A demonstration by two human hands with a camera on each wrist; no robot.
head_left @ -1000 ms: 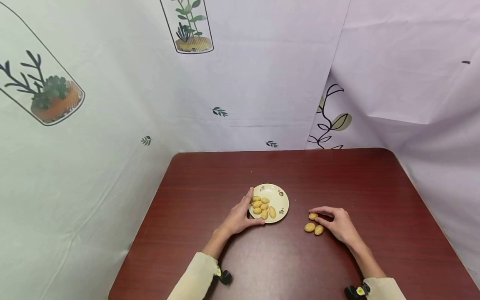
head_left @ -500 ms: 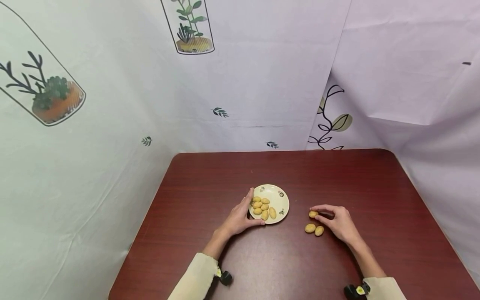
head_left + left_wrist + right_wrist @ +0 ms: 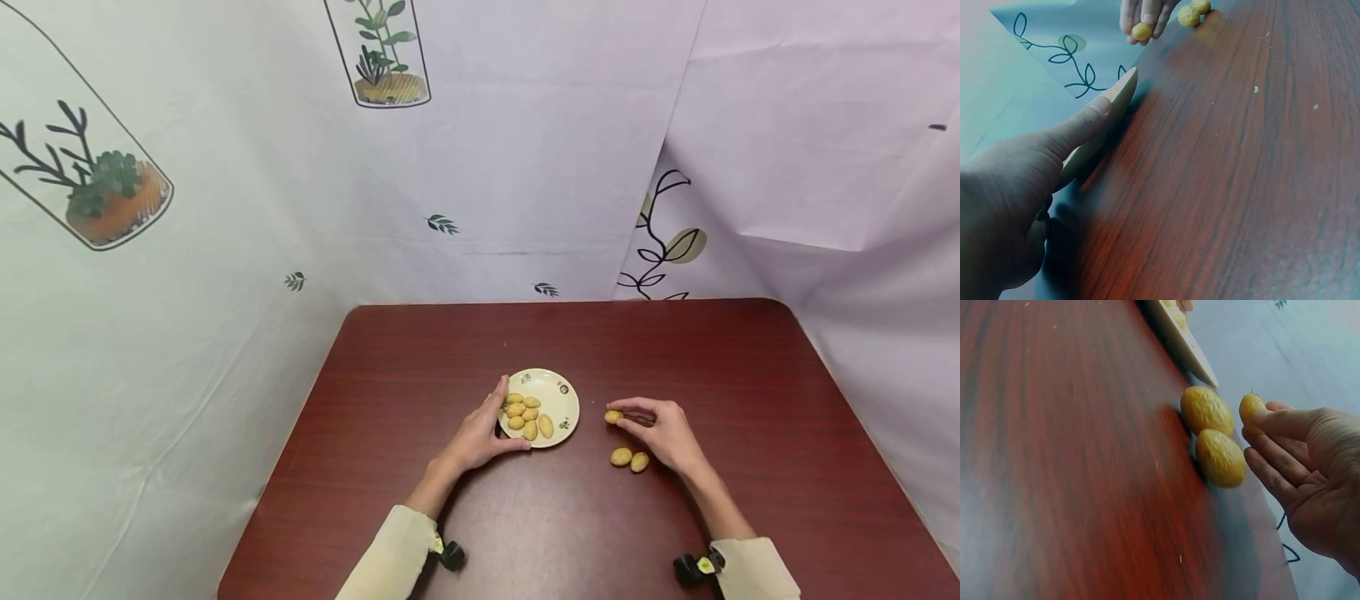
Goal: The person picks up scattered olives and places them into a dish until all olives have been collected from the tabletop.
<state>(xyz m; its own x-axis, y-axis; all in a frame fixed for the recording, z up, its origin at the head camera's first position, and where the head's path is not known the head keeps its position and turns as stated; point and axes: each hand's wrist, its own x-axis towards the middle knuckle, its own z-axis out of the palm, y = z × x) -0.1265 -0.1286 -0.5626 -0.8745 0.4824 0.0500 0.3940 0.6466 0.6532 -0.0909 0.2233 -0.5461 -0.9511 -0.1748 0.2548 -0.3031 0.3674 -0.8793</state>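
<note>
In the head view my left hand grips the near left edge of a small cream plate, its thumb lying along the rim in the left wrist view. Several yellow oval potatoes sit on the plate's left and near side. To the right, my right hand pinches one small potato between thumb and fingertips. Two more wrinkled potatoes lie side by side on the table, nearer the body than the pinched one.
A dark red wood-grain table carries everything. White cloth printed with plants hangs behind its far edge and along both sides. Small pale crumbs dot the tabletop. Each wrist wears a black camera.
My right hand has lifted the pinched potato away from the other two and moved it left toward the plate. The left hand and plate have stayed put.
</note>
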